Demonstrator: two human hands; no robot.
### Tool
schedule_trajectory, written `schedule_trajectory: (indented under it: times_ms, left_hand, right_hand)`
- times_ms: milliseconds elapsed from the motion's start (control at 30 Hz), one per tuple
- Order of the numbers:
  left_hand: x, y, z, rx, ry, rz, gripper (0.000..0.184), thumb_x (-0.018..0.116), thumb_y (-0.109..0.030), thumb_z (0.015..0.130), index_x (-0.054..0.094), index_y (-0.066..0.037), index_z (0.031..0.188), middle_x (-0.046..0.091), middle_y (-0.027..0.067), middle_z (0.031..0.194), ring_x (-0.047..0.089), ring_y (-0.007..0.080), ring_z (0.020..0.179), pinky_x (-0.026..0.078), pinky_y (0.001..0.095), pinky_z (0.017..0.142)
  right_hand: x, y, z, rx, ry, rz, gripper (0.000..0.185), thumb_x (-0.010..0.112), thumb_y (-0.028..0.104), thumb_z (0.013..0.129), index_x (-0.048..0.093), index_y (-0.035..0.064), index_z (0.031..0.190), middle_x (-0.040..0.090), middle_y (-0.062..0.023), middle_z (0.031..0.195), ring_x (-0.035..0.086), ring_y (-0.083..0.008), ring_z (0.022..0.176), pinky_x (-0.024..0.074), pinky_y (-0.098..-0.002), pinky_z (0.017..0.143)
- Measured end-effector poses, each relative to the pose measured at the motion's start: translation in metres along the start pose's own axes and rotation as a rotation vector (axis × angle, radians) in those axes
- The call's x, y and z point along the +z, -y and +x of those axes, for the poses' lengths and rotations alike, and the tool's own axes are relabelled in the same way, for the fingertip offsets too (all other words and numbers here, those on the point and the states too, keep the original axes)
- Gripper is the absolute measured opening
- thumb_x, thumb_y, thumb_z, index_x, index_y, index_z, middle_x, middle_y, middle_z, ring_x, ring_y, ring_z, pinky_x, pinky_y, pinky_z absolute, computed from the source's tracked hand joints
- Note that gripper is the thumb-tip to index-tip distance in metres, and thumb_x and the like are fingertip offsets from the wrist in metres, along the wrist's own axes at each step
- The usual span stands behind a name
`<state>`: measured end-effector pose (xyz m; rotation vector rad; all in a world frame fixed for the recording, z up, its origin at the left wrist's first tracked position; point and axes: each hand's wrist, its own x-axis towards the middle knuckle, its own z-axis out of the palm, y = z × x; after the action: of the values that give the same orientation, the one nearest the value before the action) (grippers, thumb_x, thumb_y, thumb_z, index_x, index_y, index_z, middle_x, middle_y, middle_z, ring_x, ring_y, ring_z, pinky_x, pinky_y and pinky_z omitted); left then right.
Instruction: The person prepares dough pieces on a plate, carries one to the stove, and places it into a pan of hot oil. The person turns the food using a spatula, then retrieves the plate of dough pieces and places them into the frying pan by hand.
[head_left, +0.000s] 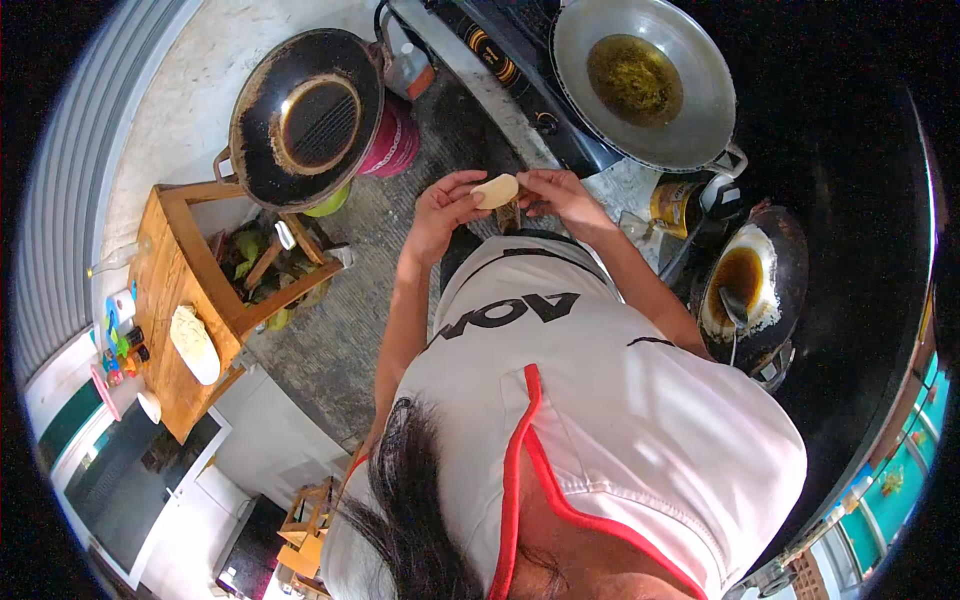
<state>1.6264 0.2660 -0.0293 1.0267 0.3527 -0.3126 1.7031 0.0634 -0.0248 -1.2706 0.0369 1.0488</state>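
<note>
A pale, flat oval piece that looks like dough (494, 191) is held up in front of my waist. My left hand (440, 212) pinches its left end between thumb and fingers. At its other end, the closed fingertips of my right hand (562, 193) grip the edge. Beyond my right hand, a large grey wok (690, 135) with yellowish oil in its bottom sits over the stove (580, 140). The palm side of my right hand is mostly hidden.
A dark wok (260, 130) is at the upper left. Another pan (790, 245) at right holds brown liquid and a ladle (735, 308). A yellow tin (672, 207) stands near my right forearm. The wooden table (165, 270) at left bears a white oval tray (206, 366).
</note>
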Motion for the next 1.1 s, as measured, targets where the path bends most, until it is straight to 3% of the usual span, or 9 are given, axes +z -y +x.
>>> schedule_trajectory:
  times_ms: [100, 200, 300, 500, 800, 900, 1100]
  left_hand:
    - [-0.001, 0.001, 0.003, -0.002, -0.012, -0.018, 0.031, 0.058, -0.008, 0.084, 0.051, -0.001, 0.113, 0.062, 0.0088, 0.101, 0.060, 0.0136, 0.088, 0.052, 0.0273, 0.077]
    - [-0.003, 0.003, 0.006, -0.002, -0.012, -0.023, 0.036, 0.059, -0.011, 0.083, 0.049, -0.001, 0.116, 0.061, 0.0110, 0.103, 0.061, 0.0155, 0.088, 0.052, 0.0270, 0.076]
    - [-0.003, 0.001, 0.005, 0.009, -0.023, -0.045, 0.039, 0.059, -0.011, 0.083, 0.046, -0.001, 0.118, 0.060, 0.0122, 0.104, 0.061, 0.0166, 0.086, 0.052, 0.0264, 0.075]
    - [-0.005, 0.000, 0.006, 0.012, -0.033, -0.053, 0.040, 0.057, -0.010, 0.083, 0.044, -0.002, 0.120, 0.060, 0.0109, 0.102, 0.062, 0.0167, 0.082, 0.052, 0.0253, 0.073]
    - [-0.001, -0.007, 0.009, 0.013, -0.044, -0.030, 0.036, 0.055, -0.007, 0.085, 0.045, -0.001, 0.119, 0.061, 0.0098, 0.101, 0.060, 0.0146, 0.089, 0.052, 0.0274, 0.077]
    - [-0.005, -0.002, 0.010, 0.015, -0.051, -0.048, 0.036, 0.054, -0.006, 0.085, 0.045, -0.001, 0.119, 0.060, 0.0101, 0.101, 0.060, 0.0154, 0.090, 0.052, 0.0280, 0.078]
    - [-0.004, -0.006, 0.005, 0.030, -0.005, -0.064, 0.037, 0.054, -0.005, 0.083, 0.045, -0.001, 0.118, 0.061, 0.0103, 0.101, 0.060, 0.0161, 0.089, 0.051, 0.0285, 0.078]
  right_hand:
    - [0.000, 0.003, 0.003, 0.077, -0.009, 0.071, 0.027, 0.060, 0.029, 0.084, 0.061, 0.0042, 0.095, 0.061, -0.0009, 0.082, 0.056, -0.0072, 0.075, 0.0438, -0.0215, 0.065]
    - [0.003, -0.004, 0.009, -0.056, -0.043, -0.079, 0.028, 0.058, 0.028, 0.085, 0.060, 0.0025, 0.095, 0.061, -0.0013, 0.076, 0.052, -0.0074, 0.060, 0.0419, -0.0200, 0.052]
    - [-0.001, -0.005, 0.012, -0.033, 0.016, -0.139, 0.027, 0.058, 0.029, 0.086, 0.060, 0.0046, 0.097, 0.061, -0.0010, 0.081, 0.057, -0.0081, 0.073, 0.0453, -0.0217, 0.064]
    - [0.004, 0.004, 0.014, 0.068, 0.000, 0.030, 0.023, 0.058, 0.025, 0.086, 0.060, 0.0039, 0.095, 0.061, -0.0012, 0.079, 0.058, -0.0079, 0.072, 0.0469, -0.0218, 0.063]
    - [-0.003, -0.005, 0.021, -0.054, 0.108, -0.183, 0.019, 0.059, 0.020, 0.084, 0.060, 0.0026, 0.093, 0.062, -0.0017, 0.081, 0.056, -0.0066, 0.071, 0.0461, -0.0209, 0.065]
    - [0.000, 0.002, 0.016, -0.092, 0.118, -0.125, 0.018, 0.060, 0.017, 0.082, 0.060, 0.0024, 0.093, 0.062, -0.0021, 0.081, 0.055, -0.0065, 0.068, 0.0458, -0.0209, 0.065]
    - [0.000, 0.002, 0.022, 0.021, 0.023, -0.310, 0.018, 0.062, 0.018, 0.082, 0.061, 0.0023, 0.091, 0.062, -0.0024, 0.081, 0.055, -0.0058, 0.069, 0.0448, -0.0215, 0.063]
